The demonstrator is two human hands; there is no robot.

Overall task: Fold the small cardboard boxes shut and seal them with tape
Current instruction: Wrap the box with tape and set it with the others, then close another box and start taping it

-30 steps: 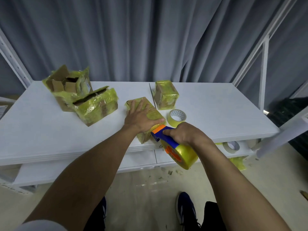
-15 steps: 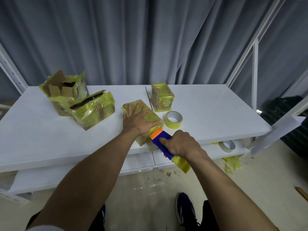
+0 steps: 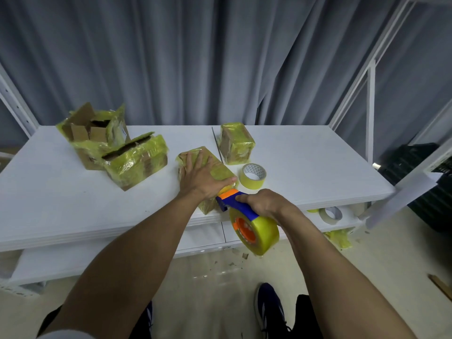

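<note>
Small yellow-taped cardboard box (image 3: 218, 168), likely light, stiff, slick: best pinned from its top, as flat, spread left hand (image 3: 201, 179) does; right hand (image 3: 265, 204) grips blue-and-orange tape dispenser (image 3: 245, 212).

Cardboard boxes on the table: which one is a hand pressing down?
The taped box at the table's front edge, under the flat left hand; the rest sit untouched farther back.
</note>
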